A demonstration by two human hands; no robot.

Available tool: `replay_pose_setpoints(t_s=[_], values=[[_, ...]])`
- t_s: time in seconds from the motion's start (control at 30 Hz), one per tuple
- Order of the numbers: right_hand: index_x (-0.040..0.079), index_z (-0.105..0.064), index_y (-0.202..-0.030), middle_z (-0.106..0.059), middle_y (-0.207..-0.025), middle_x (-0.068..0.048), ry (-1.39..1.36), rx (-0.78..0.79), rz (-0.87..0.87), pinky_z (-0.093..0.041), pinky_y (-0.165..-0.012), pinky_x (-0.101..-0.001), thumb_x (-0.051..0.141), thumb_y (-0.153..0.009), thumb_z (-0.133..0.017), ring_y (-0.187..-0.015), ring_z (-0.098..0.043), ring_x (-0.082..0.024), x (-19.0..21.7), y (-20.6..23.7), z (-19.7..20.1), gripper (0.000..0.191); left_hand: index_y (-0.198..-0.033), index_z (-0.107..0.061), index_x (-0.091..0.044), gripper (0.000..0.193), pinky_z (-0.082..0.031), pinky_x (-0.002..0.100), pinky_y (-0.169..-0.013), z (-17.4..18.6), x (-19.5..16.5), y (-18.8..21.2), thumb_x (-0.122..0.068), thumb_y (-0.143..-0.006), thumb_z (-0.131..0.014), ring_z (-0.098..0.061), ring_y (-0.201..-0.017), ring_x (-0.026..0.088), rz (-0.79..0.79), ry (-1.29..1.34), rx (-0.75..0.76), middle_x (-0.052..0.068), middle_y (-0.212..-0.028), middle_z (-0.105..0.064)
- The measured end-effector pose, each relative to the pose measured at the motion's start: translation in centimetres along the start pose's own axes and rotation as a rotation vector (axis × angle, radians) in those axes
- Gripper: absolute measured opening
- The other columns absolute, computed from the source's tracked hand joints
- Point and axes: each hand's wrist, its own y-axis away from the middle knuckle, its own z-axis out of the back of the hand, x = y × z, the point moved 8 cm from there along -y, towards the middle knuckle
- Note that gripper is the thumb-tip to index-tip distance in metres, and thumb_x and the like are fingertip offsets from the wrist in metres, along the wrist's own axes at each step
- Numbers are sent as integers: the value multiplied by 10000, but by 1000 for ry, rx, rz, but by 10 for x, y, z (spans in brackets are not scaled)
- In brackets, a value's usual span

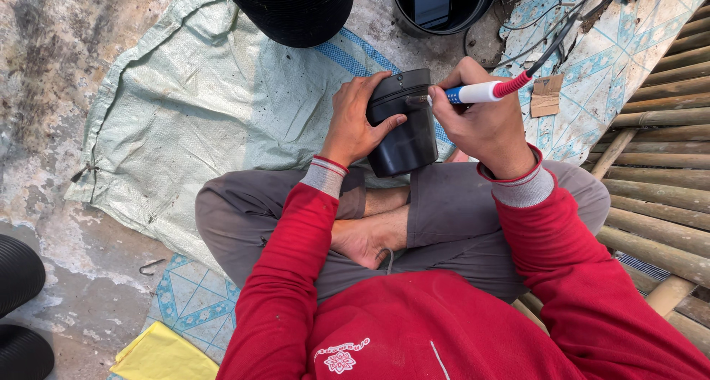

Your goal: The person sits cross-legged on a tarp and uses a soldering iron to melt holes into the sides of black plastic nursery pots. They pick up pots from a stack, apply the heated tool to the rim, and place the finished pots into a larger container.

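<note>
On the far left lie two black ribbed shapes (18, 306) at the frame edge, on stained concrete floor (52, 69). A pale woven sack (200, 99) is spread over the floor, and a yellow cloth (163, 356) shows near the bottom.

The person sits cross-legged on the sack in a red sweater. The left hand (353, 121) is wrapped around the side of a black cylinder (405, 125), fingers over its top edge and thumb across the front, holding it firmly above the lap. The cylinder stands roughly upright, its long axis tilted a little away from the person, with a seam or groove running round it near the top.

The right hand (484, 125) is closed in a pen-like grip on a slim tool (481, 92) with a white body, blue band and red ribbed collar. The tool lies nearly level, pointing left, and its tip meets the cylinder at the groove, on the right side of the upper part. So the cylinder sits between the hands, directly left of the tool tip. A dark cable (562, 36) runs from the tool's rear up and right.

Further right are patterned sheeting (599, 76), a cardboard scrap (547, 95) and bamboo poles (658, 165).
</note>
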Motion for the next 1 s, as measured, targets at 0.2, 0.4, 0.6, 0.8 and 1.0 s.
replay_pose_setpoints(t_s=[0.2,0.4,0.6,0.8,1.0], values=[[9,-599,-910,-593,-690,-70,-5,-42,-10,-414,-525,-289,46,-981,-792,-573,-584,-144,1,2,-1,210,-1450,-546,-169,775,-414,452,-1038,-2,-2,-1,-559,-841,-825,-574,-1119,296,17,7,-2,66,-1237,-618],[12,-599,-903,-604,-695,-83,34,-87,-15,-425,-523,-304,65,-976,-804,-566,-595,-168,1,5,-3,224,-1445,-552,-158,779,-412,452,-1046,-3,-6,-1,-568,-839,-820,-581,-1142,291,13,12,-4,70,-1225,-617],[19,-612,-902,-612,-692,-93,93,-81,12,-430,-519,-313,91,-967,-814,-566,-598,-189,6,8,-2,224,-1431,-560,-155,775,-412,452,-1039,-1,-13,1,-576,-830,-812,-587,-1141,293,0,13,2,73,-1221,-633],[4,-604,-1009,-676,-836,-93,-65,-190,-10,-508,-614,-302,70,-1081,-735,-706,-676,-174,-9,20,37,163,-1381,-573,-127,739,-474,434,-1053,8,-18,1,-482,-814,-886,-603,-1203,331,2,93,34,86,-1273,-636],[-3,-527,-1236,-710,-1006,-150,-690,-426,-50,-607,-835,-316,210,-1245,-571,-916,-751,-223,-62,10,52,218,-1437,-519,-98,839,-466,408,-1148,16,-5,24,-419,-790,-946,-581,-1300,262,60,654,103,93,-1342,-598]])
